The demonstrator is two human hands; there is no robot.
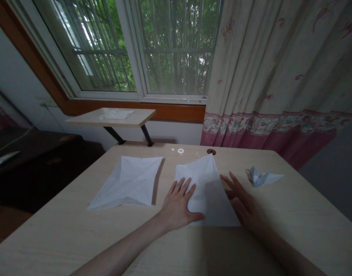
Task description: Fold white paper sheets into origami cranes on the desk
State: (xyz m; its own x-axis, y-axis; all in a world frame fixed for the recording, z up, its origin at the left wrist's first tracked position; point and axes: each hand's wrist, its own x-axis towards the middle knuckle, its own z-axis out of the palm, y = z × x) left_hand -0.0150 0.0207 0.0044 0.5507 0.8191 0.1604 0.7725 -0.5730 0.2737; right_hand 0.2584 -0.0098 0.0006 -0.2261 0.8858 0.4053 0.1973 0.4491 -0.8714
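Note:
My left hand (177, 205) lies flat with spread fingers on the left part of a white folded paper sheet (208, 195), pressing it to the light wood table (49, 237). My right hand (243, 203) hovers with fingers apart at the sheet's right edge, seemingly touching it, though its shadow makes contact hard to judge. Left of the hands is a second creased white paper sheet (126, 182), lying flat in a star-like fold. To the right of my right hand sits a small folded white paper figure (260, 177).
A round hole (211, 151) and small white scraps (180, 151) mark the table's far edge. Beyond stands a small pale side table (135, 118) holding white paper. Dark wooden furniture (35, 153) is at left; a patterned curtain (279, 76) hangs right.

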